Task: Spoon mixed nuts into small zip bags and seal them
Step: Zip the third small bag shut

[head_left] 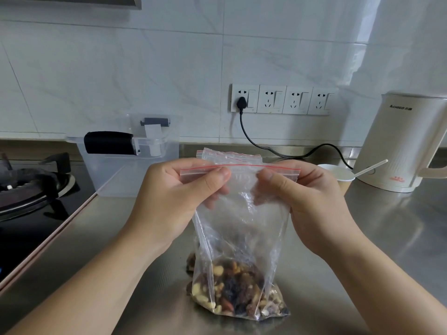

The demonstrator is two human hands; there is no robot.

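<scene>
Zip bag [242, 228] held upright over the near middle of the steel counter [375, 238], bottom resting on or just above the surface; which, cannot be told. Nuts [238, 292] filling the bag's lower part only, upper part clear and slack. Left hand [169, 201] pinching the bag's top left, thumb in front just below the red zip line [242, 166], fingers curled behind. Right hand [312, 204] pinching the top right likewise, thumb in front, fingers behind. Thumbs near each other at the middle of the strip, not touching. Whether the strip is pressed closed cannot be told. More bags [229, 157] behind the held one, toward the counter's rear. Clear tub [125, 170] at the rear left, beside the hob [31, 189]. Paper cup [341, 175] with white spoon [362, 170] across its rim at the rear right, just beside the kettle [399, 141]. Black cord [278, 151] plugged into the wall socket [244, 99].
</scene>
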